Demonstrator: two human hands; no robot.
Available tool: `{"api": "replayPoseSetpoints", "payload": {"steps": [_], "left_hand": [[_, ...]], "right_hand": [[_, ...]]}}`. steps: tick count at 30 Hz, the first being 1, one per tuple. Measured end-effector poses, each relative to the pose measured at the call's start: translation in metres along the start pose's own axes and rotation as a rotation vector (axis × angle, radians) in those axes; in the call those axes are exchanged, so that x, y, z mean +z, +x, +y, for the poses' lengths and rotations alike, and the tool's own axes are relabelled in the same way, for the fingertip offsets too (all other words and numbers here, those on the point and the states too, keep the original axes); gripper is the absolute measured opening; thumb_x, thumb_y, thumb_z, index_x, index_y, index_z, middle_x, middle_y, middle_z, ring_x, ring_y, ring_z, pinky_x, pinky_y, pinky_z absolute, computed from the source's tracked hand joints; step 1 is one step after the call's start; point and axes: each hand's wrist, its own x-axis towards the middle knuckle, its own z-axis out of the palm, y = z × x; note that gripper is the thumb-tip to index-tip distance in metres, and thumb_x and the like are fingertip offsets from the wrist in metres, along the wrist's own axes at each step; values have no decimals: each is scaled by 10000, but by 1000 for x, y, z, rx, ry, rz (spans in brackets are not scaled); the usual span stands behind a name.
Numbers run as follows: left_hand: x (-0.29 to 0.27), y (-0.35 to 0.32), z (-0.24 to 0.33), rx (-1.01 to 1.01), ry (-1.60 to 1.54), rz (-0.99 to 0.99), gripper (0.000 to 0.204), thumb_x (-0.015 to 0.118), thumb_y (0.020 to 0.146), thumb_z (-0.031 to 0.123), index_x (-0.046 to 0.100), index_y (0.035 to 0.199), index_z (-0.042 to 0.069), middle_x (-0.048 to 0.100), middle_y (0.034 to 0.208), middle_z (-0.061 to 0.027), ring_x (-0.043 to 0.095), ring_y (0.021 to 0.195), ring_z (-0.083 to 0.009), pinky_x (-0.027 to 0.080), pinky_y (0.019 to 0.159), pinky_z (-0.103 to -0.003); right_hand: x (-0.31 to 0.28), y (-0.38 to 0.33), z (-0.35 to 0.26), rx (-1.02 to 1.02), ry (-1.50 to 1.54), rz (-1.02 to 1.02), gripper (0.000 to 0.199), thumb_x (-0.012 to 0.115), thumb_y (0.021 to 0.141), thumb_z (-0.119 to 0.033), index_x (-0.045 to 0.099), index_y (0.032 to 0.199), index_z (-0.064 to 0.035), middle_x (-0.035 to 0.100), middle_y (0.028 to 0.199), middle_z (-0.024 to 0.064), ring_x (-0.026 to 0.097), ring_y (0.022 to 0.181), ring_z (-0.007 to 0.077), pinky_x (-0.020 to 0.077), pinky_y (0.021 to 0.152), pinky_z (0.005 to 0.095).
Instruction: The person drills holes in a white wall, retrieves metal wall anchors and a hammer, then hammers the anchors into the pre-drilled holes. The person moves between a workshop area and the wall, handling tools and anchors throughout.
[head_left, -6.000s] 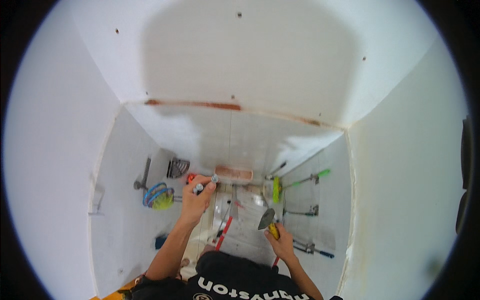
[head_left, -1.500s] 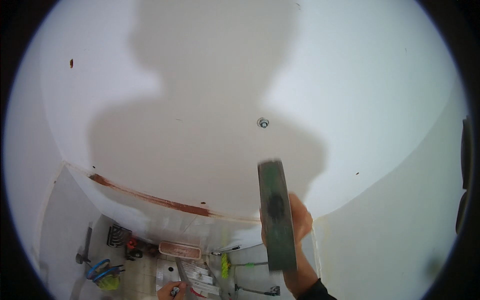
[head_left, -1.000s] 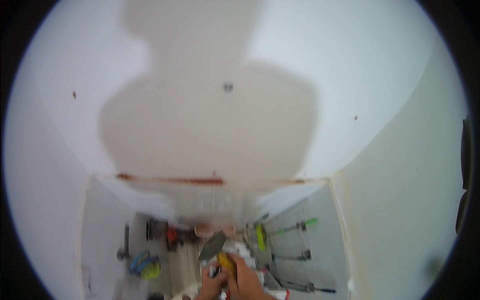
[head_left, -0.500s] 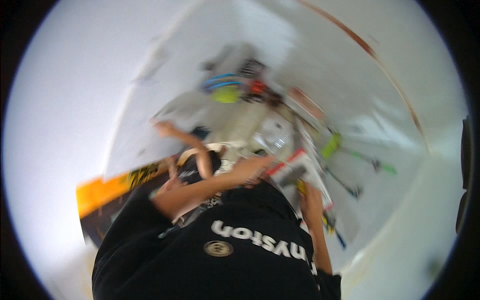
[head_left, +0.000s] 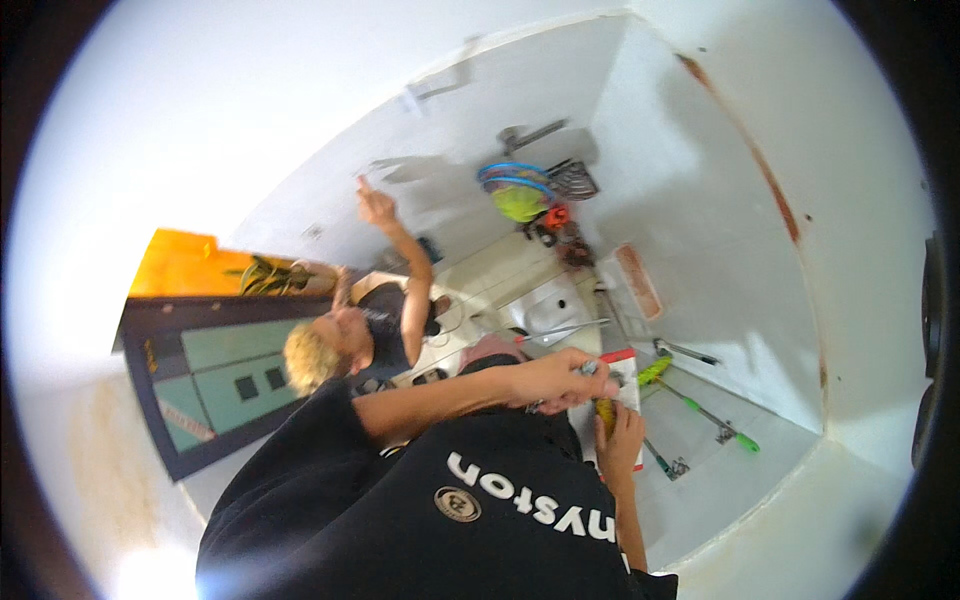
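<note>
The person wears a black short-sleeved T-shirt that fills the lower middle of the view. White block lettering runs across its chest, and a small round badge with a pale outline sits just beside the lettering. The sleeve ends above the elbow in a plain black hem, and both forearms are bare below it. The left hand and the right hand are bare too, with no gloves, watch or rings that can be made out.
</note>
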Motion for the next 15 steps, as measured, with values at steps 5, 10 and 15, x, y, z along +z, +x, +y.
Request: {"api": "replayPoseSetpoints", "payload": {"steps": [5,10,15], "left_hand": [[84,-71,150,930,96,-428,252,674,1024,270,659,878,65,653,734,-67,610,597,-204,443,522,-360],[121,-77,229,1134,24,-953,149,692,1015,190,659,1160,187,597,733,-77,451,468,-156,350,412,-313],[169,-72,243,1335,101,-907,329,693,1019,149,688,1302,315,581,697,-57,359,422,-81,248,398,-237]], "right_hand": [[-3,-6,7,185,81,190,399,733,942,-218,631,1284,-40,629,1170,201,583,1112,418,456,982,508],[-80,26,26,220,40,422,274,721,949,-179,672,1171,-27,641,1066,184,624,1011,384,493,885,484],[-236,152,37,76,-20,785,124,693,984,-137,660,1047,-35,641,901,153,634,753,308,507,659,416]]}}
